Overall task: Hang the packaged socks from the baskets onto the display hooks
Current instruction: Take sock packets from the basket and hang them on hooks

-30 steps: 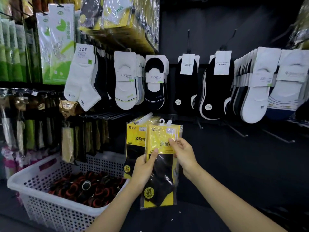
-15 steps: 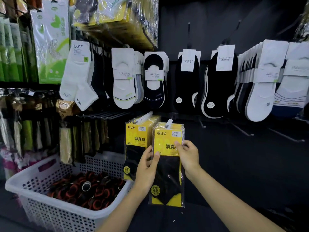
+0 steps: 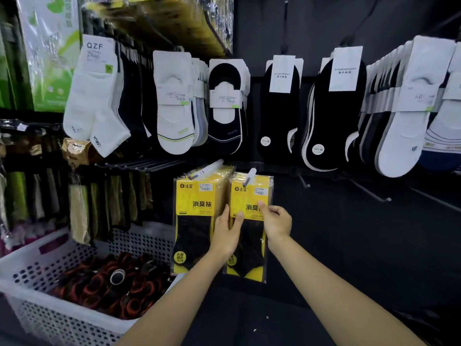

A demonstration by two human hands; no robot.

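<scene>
The rear wall (image 3: 311,26) was a flat, dark, matt panel running the full width of the view. Stock hung against it in rows: white ankle socks (image 3: 94,96) at left, black no-show socks (image 3: 279,116) at centre, white no-show socks (image 3: 404,126) at right. Green packets (image 3: 50,58) and yellow packets (image 3: 162,16) filled the upper left. Bare display hooks (image 3: 369,189) projected from the lower right. Light fell on the upper rows; the lower area was dim.

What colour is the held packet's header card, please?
Yellow header card on the sock packet, clearest in head view.
</scene>
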